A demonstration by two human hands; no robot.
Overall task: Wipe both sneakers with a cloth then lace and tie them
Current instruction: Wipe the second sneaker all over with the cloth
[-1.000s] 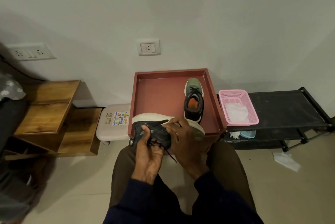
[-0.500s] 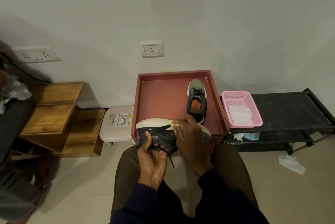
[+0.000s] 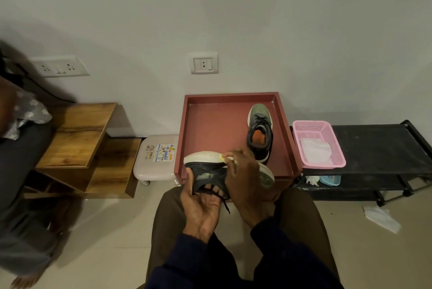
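**Pale wall (image 3: 233, 20) and red tray (image 3: 210, 125) behind a sneaker held for wiping**

Low against the wall sits the red tray, and the second sneaker (image 3: 260, 132) stands inside it, near its right side. In front of the tray's near edge, above the person's lap, the first sneaker (image 3: 205, 165) lies on its side, with the white sole turned away. The left hand (image 3: 201, 204) grips its dark upper from below, fingers curled into the opening. The right hand (image 3: 243, 183) has bent fingers that press a small pale cloth (image 3: 222, 159) on the sole rim; most of the cloth is hidden. A loose lace (image 3: 225, 205) hangs down. I think hard rubbing may twist the shoe out of the one-hand grip, and the lace could catch under the fingers.
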